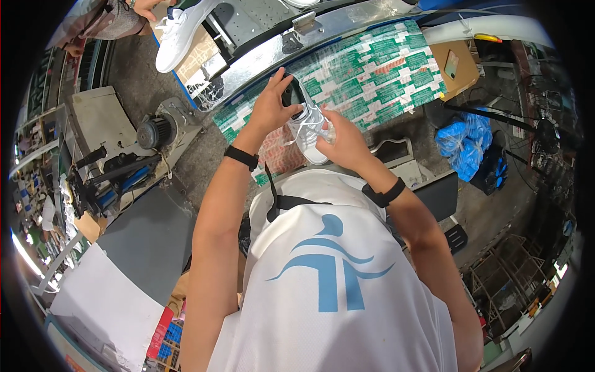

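A white lace-up sneaker (310,149) lies on the taped bench top, its toe toward me and its dark-lined opening away from me. At the opening, my left hand (269,106) grips the left side of the collar, thumb bent over the edge near the tongue. My right hand (348,144) is closed on the sneaker's right side by the laces, thumb and forefinger at the eyelets. White laces (300,131) hang loosely across the front. Some fingertips are hidden behind the shoe, so I cannot tell whether the right fingers also pinch a lace.
Green-and-white printed tape covers the bench (378,74). Beyond it runs a metal rail (273,54). Another person's hand (145,7) is near a second white sneaker (180,38). A phone (451,64) lies on cardboard at right, above a blue plastic bag (465,142). A motor (155,132) stands left.
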A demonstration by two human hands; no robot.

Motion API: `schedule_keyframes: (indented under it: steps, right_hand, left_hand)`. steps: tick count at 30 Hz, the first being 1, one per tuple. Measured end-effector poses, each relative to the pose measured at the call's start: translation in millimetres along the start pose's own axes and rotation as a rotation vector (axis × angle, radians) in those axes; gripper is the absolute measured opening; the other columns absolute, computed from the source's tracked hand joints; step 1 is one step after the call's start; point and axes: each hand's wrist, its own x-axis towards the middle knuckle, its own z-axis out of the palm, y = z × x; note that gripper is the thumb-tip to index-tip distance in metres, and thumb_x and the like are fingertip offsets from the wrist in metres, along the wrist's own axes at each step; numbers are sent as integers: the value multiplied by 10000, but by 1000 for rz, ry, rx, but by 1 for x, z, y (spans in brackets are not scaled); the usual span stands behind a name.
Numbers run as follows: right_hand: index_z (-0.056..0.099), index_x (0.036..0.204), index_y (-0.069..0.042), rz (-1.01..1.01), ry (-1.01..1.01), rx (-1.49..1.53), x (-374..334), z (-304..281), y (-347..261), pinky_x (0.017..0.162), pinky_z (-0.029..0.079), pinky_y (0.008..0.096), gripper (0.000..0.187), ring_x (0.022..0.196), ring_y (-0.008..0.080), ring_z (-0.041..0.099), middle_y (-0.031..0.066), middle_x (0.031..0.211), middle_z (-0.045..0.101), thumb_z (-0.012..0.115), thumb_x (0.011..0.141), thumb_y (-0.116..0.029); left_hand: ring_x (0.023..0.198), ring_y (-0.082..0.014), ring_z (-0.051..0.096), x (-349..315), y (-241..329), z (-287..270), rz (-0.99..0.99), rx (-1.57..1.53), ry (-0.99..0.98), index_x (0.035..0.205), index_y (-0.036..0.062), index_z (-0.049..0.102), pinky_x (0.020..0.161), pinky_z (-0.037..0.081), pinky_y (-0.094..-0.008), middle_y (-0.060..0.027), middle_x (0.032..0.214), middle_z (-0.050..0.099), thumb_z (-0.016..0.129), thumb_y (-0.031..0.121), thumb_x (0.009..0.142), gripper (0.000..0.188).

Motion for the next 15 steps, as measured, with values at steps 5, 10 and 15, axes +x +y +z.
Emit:
schedule_keyframes:
  steps: [5,10,15]
  right_hand:
    - [597,1442,27,115,-191,-146,2,7,11,903,574,505,698,1022,431,727,218,1098,743,771,829,-256]
    - [594,1443,40,94,-146,-62,-5,11,19,919,576,491,697,1035,426,723,230,1099,738,761,836,-258]
    - [587,1424,85,85,-163,-19,-4,8,10,937,573,498,718,1057,436,713,256,1129,724,767,827,-271]
  left_hand:
    - [1603,-400,388,0,2,1,21,29,27,1563,22,569,1223,464,-434,-221,1764,342,950,239,783,894]
    - [1603,-403,387,-1,3,4,-39,-64,21,1552,19,583,1223,463,-431,-222,1762,346,955,223,780,881]
    - [1557,-328,484,0,1,7,25,97,56,1582,58,561,1082,563,-381,-163,1791,322,949,243,802,891]
